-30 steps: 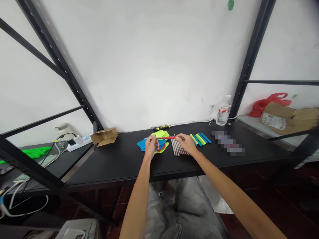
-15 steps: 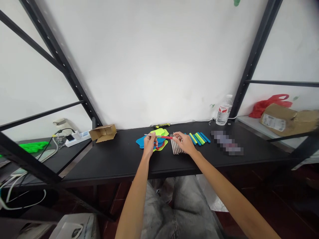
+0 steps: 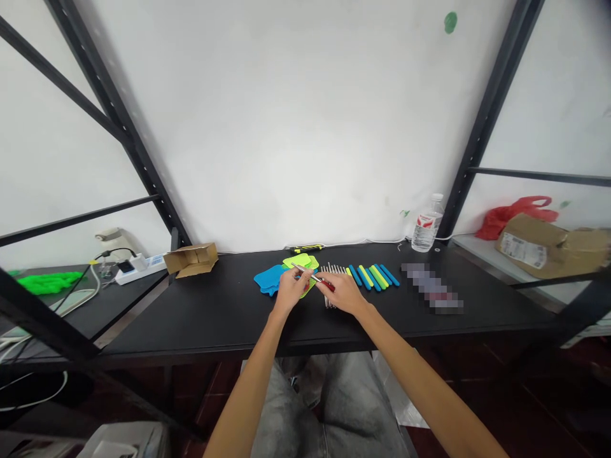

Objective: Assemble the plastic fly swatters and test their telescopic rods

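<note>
My left hand point(image 3: 289, 291) pinches the silver part of a thin metal rod with a red handle point(image 3: 329, 285). Fingers of my right hand point(image 3: 344, 294) are closed around the red handle at the other end. The rod slants down from upper left to lower right above the table. Behind and beside my left hand lie blue flat pieces point(image 3: 268, 280) and yellow-green mesh pieces point(image 3: 300, 259), like fly swatter heads. Several bare metal rods point(image 3: 333, 269) lie in a row, partly hidden under my right hand. To their right are several blue and yellow-green handles point(image 3: 377, 276).
On the black table point(image 3: 205, 318) stand an open cardboard box point(image 3: 191, 261) at left and a water bottle point(image 3: 426, 226) at back right. A black-and-yellow tool point(image 3: 306, 249) lies by the wall. A blurred-out item point(image 3: 432, 288) is at right. Black metal posts point(image 3: 491, 114) frame both sides.
The rod has turned from nearly level to slanting down to the right. Both hands have come closer together, my right hand shifting left and lower. The camera view has tilted slightly up.
</note>
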The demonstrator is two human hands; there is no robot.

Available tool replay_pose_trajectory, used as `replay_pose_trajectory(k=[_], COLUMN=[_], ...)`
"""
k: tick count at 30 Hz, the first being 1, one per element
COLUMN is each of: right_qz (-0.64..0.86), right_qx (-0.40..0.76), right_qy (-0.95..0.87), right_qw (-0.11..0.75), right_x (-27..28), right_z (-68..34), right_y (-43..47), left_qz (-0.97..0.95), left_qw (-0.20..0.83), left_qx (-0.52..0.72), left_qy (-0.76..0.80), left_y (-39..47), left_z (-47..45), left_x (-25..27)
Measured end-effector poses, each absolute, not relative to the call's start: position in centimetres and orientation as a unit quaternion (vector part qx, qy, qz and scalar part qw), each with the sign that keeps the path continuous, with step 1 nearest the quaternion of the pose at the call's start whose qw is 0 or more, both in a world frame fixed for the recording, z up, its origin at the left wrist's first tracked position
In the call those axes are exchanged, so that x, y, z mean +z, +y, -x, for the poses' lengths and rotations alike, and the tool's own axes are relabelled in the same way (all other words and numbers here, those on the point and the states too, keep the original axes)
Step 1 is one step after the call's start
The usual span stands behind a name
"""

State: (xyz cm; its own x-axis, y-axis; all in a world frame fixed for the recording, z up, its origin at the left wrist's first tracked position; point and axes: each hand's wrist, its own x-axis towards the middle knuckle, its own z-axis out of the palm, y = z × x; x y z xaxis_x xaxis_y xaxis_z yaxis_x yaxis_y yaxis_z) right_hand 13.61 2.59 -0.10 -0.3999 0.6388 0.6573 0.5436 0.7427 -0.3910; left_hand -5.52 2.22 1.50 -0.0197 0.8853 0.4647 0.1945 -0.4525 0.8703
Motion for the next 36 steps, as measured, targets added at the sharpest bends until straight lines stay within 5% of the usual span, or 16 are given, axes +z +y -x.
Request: replay_pose_trajectory(k=[3,8,12,36], right_qz=[0.373,0.410,0.423,0.422], right_qx=[0.051,0.042,0.038,0.044], right_qy=[-0.825,-0.819,-0.812,-0.804], right_qw=[0.421,0.399,0.400,0.417], right_x=[-0.1,0.0,0.0,0.0], right_z=[-13.8,-14.0,-14.1,-14.1], right_y=[2.7,2.7,2.7,2.8], left_qz=[-0.647,-0.728,-0.739,-0.660], left_qw=[0.209,-0.019,-0.092,-0.137], left_qx=[0.533,0.198,0.060,0.043], left_qy=[0.504,0.656,0.665,0.737], left_y=[1.3,-0.8,-1.6,-2.4], left_z=[7.2,8.5,7.8,6.4], left_x=[2.1,2.6,3.2,3.3])
